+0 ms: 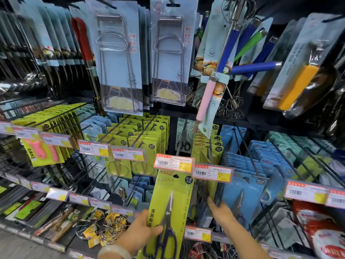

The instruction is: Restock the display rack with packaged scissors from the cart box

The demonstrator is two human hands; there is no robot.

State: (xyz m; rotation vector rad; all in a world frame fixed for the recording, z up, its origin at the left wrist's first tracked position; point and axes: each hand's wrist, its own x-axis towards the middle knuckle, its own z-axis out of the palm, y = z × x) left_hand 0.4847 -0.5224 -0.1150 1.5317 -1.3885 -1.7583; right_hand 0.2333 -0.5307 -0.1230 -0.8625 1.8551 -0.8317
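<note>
My left hand [144, 228] grips a green scissors pack [169, 208] by its lower left edge, thumb curled over the front of the card near the dark handles. I hold the pack upright against the display rack [261, 159], its top hang-hole just under a red-and-yellow price tag [173, 164] at the tip of a peg. On that wrist sits a pale bangle [114, 250].

My right hand [221, 212] reaches in just beside the pack, fingers straight and flat, pressing against the hanging stock behind it — the fingertips touch a dark edge between the green cards and a blue scissors pack [244, 199]. It holds nothing.

Further out, the pegs left of my pack carry more green cards [147, 144] in rows, and the pegs to the right carry rows of blue cards [246, 159]. Higher up the rack hang clear packs with wire tongs [119, 58], and right of those, whisks [226, 45] with blue, green and pink handles. At the lower left edge of the rack, loose wire rings [104, 225] with yellow tags lie in a heap.
</note>
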